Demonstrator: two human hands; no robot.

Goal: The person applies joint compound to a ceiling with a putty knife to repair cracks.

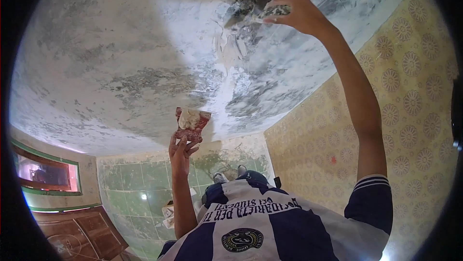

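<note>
Right hand [300, 16], closed on scraper [278, 10] at wall [140, 44]. Left hand [181, 154], gripping red plate [187, 134] bearing white paste [189, 118]. Shirt [241, 220], lettered "PER".

Dark object [457, 114], right edge: cut off, can't identify. Tool [279, 10] at upper right: handle partly covered by right hand [301, 15], tip indistinct. Small items [168, 214], lower left of center: too small to tell.
</note>
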